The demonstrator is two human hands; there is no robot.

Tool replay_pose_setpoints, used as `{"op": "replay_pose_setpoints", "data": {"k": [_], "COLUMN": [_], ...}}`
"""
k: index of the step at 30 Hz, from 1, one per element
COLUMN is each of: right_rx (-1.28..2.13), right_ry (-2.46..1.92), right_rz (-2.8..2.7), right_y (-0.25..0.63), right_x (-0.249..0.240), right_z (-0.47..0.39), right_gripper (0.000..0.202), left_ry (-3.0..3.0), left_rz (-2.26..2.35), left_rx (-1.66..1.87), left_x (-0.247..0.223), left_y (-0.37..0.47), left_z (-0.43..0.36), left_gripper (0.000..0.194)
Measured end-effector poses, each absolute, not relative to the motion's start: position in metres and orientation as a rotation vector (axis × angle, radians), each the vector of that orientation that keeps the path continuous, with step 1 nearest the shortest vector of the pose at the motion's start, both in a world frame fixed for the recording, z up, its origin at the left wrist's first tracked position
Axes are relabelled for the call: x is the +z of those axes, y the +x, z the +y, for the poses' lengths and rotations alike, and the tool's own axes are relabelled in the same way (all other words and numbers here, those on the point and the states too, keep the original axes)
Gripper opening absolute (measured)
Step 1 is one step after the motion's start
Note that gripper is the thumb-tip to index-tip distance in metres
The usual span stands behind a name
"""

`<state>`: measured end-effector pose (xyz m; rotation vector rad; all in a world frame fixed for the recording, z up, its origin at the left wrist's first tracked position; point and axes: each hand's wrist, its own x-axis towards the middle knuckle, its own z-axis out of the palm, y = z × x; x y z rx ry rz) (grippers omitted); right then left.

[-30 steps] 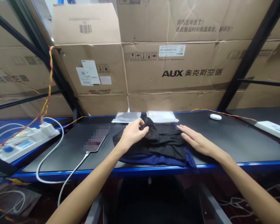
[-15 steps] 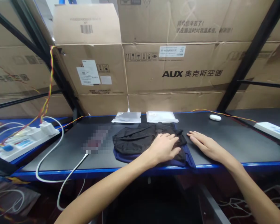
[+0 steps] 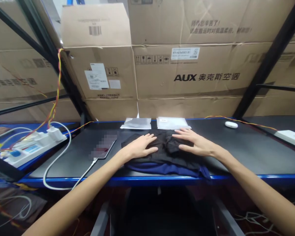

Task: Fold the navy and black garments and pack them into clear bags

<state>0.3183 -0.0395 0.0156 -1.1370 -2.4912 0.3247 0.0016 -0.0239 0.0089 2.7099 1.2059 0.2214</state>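
Observation:
A black piece of cloth [image 3: 166,154], wrinkled and flat, lies on the dark table in front of me. Under its near edge shows a dark blue cloth [image 3: 162,168], with a loose corner at the right reaching the table's blue rim. My left hand [image 3: 141,146] lies palm down on the left part of the black cloth, fingers stretched out. On the right part rests my right hand [image 3: 195,141], its fingers spread and pointing left. Neither hand grips the fabric. What kind of garment or bag the cloth is, I cannot tell.
Two clear plastic packets [image 3: 137,123] [image 3: 173,123] lie behind the cloth. A phone [image 3: 105,147] with a white cable is at the left, beside a power strip [image 3: 34,149]. At the right are a white earbud case [image 3: 231,125] and another power strip [image 3: 291,138]. Cardboard [image 3: 157,82] stands behind.
My left hand has moved left across the black cloth. My right hand has come from the bare table onto the cloth's right side. The cloth's wrinkles have shifted.

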Motion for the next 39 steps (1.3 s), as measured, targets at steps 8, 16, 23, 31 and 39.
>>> {"op": "replay_pose_setpoints", "data": {"k": [8,16,23,31,39], "right_rx": [0.408,0.387,0.400,0.411,0.506], "right_ry": [-1.123,-1.036,-1.057,-1.056,-1.117], "right_rz": [-2.591,-2.538,-2.524,-2.523,-2.584], "right_y": [0.320,0.325,0.323,0.324,0.323], "right_x": [0.007,-0.001,-0.001,-0.001,0.006], "right_z": [-0.035,-0.030,-0.032,-0.032,-0.033], "right_gripper": [0.065,0.057,0.057,0.057,0.080], "left_ry": [2.750,2.850,2.884,2.902,2.998], "left_rz": [1.219,1.161,1.051,0.981,0.933], "left_rx": [0.265,0.380,0.221,0.357,0.520], "left_x": [-0.004,0.009,0.008,0.001,0.001], "left_y": [-0.005,0.020,0.052,0.054,0.032], "left_z": [-0.024,0.020,0.058,0.062,0.031], "left_gripper": [0.063,0.045,0.054,0.049,0.047]}}
